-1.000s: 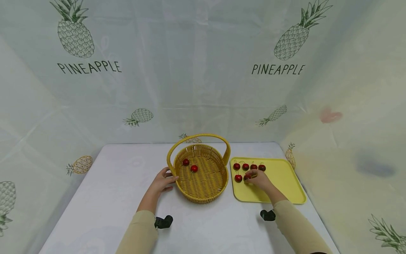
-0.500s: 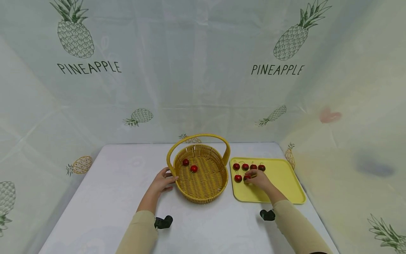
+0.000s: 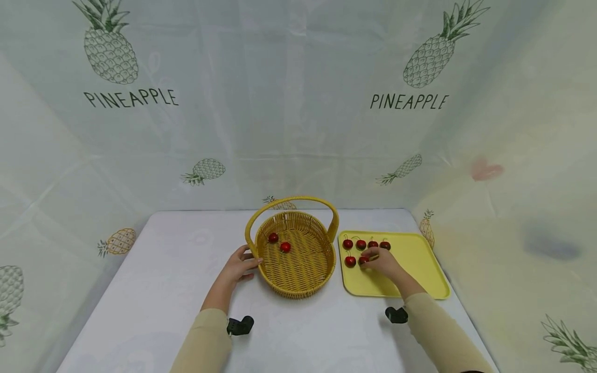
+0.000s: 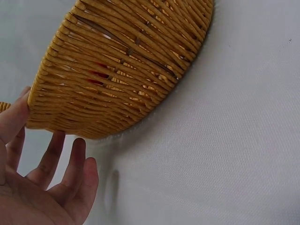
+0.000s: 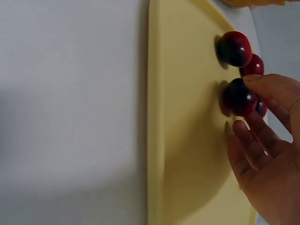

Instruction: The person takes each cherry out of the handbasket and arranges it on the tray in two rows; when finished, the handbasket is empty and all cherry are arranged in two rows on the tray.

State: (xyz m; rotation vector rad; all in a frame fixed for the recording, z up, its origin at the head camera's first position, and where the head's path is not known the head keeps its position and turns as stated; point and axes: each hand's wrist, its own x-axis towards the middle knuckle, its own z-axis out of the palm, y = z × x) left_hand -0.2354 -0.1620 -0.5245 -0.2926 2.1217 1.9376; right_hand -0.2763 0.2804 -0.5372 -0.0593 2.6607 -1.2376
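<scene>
Two cherries (image 3: 279, 243) lay at the left inside of the basket (image 3: 298, 295) in the head view. Six more sat on the yellow tray (image 3: 415, 269) to its right, counting the held cherry (image 3: 361, 261) in the near row. Almost nothing had changed; only your right wrist had moved a tiny bit right. So the work looked to be at the same spot.

In the left wrist view, your left hand (image 3: 238, 266) held the basket's left rim, thumb on top, with the other fingers (image 4: 75, 166) spread wide.

In the right wrist view, your right hand (image 3: 381, 263) made a narrow pinch on that cherry. You couldn't tell if it had left the tray.
</scene>
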